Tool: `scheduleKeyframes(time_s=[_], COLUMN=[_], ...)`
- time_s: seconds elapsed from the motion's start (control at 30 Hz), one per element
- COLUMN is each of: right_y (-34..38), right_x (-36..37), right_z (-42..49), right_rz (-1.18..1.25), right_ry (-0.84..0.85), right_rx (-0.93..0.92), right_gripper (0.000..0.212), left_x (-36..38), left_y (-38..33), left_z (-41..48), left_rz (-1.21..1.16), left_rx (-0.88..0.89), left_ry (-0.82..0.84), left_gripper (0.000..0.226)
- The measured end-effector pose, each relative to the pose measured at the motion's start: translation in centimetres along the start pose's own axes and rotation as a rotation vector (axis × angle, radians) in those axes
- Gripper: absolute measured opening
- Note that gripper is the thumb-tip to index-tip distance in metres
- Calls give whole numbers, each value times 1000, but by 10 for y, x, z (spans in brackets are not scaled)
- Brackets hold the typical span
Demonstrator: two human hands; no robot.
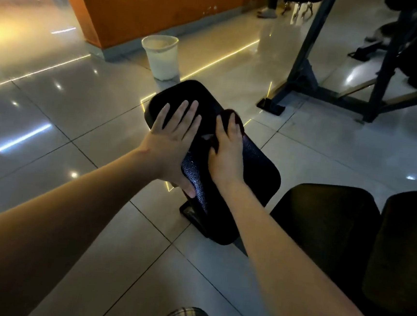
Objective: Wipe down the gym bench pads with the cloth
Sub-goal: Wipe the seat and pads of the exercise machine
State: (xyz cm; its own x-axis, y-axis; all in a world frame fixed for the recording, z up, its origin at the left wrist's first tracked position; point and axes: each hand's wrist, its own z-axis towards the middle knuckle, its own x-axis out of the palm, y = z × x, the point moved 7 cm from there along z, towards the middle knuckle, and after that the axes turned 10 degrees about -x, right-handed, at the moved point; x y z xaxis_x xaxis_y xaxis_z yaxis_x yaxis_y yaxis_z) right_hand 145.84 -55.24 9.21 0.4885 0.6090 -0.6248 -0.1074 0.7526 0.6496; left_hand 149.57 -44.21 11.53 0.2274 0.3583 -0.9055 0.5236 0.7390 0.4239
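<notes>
Mid-wipe at frame centre: the left grip lies flat, fingers spread, steadying the pad, the right grip curls over the bunched cloth on top, and next, I'd say, comes a firm drag toward lower right.

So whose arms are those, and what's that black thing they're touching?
Those are a person's own arms. The camera sits on their head and looks down, so you see what they see. The black thing is a bench pad from a gym, above a shiny tiled floor. The left hand lies flat on it, as if to steady it. The right hand holds a dark cloth against the pad to wipe it. Behind stands a white bin, and dark seats sit at the right.
</notes>
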Motion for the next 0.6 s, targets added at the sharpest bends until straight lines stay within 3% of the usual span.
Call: scheduleKeyframes(time_s=[0.13,0.27,0.4,0.6], right_y=[8,9,11,16], right_x=[9,23,20,6], right_z=[-99,-155,-110,-1], right_rz=[50,-9,75,117], right_ry=[43,142,58,95], right_rx=[-96,-54,-7,-41], right_gripper=[83,85,78,69], left_x=[5,7,8,9], left_y=[6,4,2,2], left_z=[-11,-12,-12,-12], left_rz=[-73,-86,-69,-92], left_rx=[-92,-121,-120,-133], left_ry=[27,83,111,159], left_gripper=[157,155,155,157])
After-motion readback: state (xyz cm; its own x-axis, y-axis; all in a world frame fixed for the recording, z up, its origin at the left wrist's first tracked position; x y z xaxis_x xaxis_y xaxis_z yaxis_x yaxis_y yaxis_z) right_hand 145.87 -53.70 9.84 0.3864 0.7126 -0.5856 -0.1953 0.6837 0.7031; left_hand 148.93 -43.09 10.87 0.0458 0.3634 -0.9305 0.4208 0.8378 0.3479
